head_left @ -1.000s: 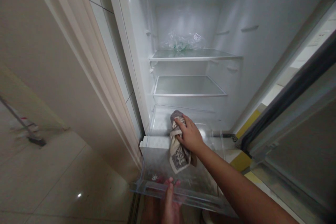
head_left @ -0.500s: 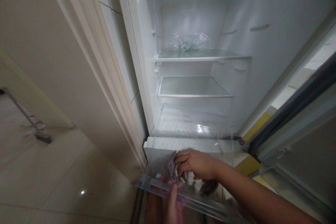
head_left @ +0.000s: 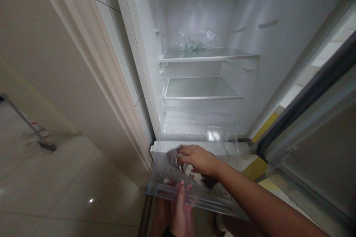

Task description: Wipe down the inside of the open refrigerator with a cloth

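A clear plastic drawer [head_left: 219, 204] is pulled out at the bottom of an open fridge [head_left: 200, 18]. My left hand [head_left: 180, 207] grips its front rim from below, thumb over the edge and fingers seen through the plastic. Inside the drawer, my right hand [head_left: 198, 158] presses a crumpled grey-and-white cloth [head_left: 174, 156] against the drawer's floor, fingers bent round it. Part of the cloth trails under the wrist towards the right.
A crumpled clear plastic bag [head_left: 194, 40] lies on the upper glass shelf [head_left: 230, 53]; a lower shelf [head_left: 200, 87] sits beneath. The fridge door [head_left: 314, 148] stands open on the right. At left are a pale panel [head_left: 83, 81] and a long-handled tool [head_left: 46, 144] on the tiled floor.
My right hand has moved the cloth slightly left and deeper into the drawer. My left hand still holds the front rim. The view has shifted a little.
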`<state>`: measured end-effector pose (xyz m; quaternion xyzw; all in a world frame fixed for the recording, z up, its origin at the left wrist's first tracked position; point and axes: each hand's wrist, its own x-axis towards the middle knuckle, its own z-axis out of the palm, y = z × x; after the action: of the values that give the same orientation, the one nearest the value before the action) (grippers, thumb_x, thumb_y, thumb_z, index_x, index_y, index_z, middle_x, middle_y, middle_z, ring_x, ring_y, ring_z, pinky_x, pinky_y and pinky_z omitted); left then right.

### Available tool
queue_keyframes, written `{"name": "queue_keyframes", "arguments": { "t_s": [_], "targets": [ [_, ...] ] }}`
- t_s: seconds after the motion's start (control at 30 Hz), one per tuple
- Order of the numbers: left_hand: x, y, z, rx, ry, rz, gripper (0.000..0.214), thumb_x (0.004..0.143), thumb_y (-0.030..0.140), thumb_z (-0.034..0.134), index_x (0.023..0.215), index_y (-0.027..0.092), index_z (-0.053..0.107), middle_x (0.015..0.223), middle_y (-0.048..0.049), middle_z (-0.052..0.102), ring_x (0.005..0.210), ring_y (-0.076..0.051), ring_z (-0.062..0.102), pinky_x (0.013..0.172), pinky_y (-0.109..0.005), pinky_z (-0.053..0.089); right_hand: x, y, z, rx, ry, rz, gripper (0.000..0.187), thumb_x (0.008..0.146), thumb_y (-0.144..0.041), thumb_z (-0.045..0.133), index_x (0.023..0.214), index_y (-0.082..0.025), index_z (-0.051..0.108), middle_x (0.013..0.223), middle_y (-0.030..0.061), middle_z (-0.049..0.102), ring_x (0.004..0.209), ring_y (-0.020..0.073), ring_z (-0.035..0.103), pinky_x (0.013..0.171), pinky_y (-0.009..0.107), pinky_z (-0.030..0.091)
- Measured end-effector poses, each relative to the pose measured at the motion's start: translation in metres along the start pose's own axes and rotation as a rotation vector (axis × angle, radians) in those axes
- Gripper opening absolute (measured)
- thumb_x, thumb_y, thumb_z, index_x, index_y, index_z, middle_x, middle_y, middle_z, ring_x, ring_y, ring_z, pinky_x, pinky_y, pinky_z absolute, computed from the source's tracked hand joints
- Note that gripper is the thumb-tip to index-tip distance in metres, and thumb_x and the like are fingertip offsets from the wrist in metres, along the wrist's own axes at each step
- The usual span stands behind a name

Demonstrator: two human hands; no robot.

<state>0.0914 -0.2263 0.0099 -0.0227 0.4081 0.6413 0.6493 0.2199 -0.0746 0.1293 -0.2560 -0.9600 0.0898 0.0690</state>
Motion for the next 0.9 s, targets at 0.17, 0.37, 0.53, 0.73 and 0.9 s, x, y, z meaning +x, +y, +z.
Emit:
{"name": "queue_keyframes", "arguments": {
  "t_s": [0.17, 0.37, 0.53, 0.73, 0.9],
  "targets": [
    [-0.007, 0.012, 0.005, 0.053, -0.021, -0.012, 0.065, 0.074, 0.043, 0.088, 0.129, 0.031, 0.055, 0.14, -0.0096, 0.056, 0.123, -0.033, 0.065, 0.092, -0.052, 0.064, -0.026, 0.048, -0.032, -0.112, 0.31, 0.426, 0.056, 0.078, -0.011, 0.071, 0.132, -0.025, 0.067, 0.149, 0.0128, 0.06, 0.136, 0.0328, 0.056, 0.113, 0.048, 0.045],
    [-0.01, 0.016, 0.006, 0.075, -0.029, 0.036, 0.072, 0.067, 0.044, 0.093, 0.124, 0.033, 0.051, 0.138, -0.0096, 0.053, 0.124, -0.038, 0.064, 0.088, -0.055, 0.064, -0.051, 0.051, -0.023, -0.156, 0.427, 0.616, 0.053, 0.08, -0.011, 0.071, 0.131, -0.026, 0.069, 0.142, 0.0137, 0.064, 0.13, 0.034, 0.059, 0.108, 0.048, 0.049],
    [-0.018, 0.02, 0.011, 0.107, -0.15, 0.162, 0.084, 0.072, 0.048, 0.089, 0.138, 0.041, 0.038, 0.135, -0.0091, 0.053, 0.123, -0.039, 0.065, 0.088, -0.058, 0.064, -0.054, 0.007, -0.044, -0.177, 0.512, 0.504, 0.052, 0.081, -0.011, 0.073, 0.13, -0.026, 0.069, 0.144, 0.0133, 0.063, 0.129, 0.0348, 0.059, 0.105, 0.048, 0.049],
    [-0.039, 0.023, 0.039, 0.101, -0.257, 0.214, 0.074, 0.075, 0.046, 0.086, 0.137, 0.043, 0.044, 0.135, -0.0067, 0.054, 0.123, -0.037, 0.063, 0.088, -0.056, 0.064, -0.029, -0.055, -0.086, -0.397, 0.461, 0.128, 0.029, 0.099, -0.023, 0.061, 0.128, -0.027, 0.066, 0.139, 0.0123, 0.067, 0.121, 0.0299, 0.061, 0.094, 0.043, 0.049],
    [-0.051, 0.037, 0.054, 0.074, -0.282, 0.198, 0.075, 0.07, 0.048, 0.089, 0.133, 0.043, 0.047, 0.131, -0.0059, 0.055, 0.122, -0.039, 0.064, 0.088, -0.063, 0.063, -0.035, -0.029, -0.14, -0.441, 0.656, 0.289, 0.033, 0.095, -0.025, 0.069, 0.128, -0.026, 0.068, 0.139, 0.0133, 0.067, 0.121, 0.0315, 0.06, 0.096, 0.043, 0.048]
  ]
}}
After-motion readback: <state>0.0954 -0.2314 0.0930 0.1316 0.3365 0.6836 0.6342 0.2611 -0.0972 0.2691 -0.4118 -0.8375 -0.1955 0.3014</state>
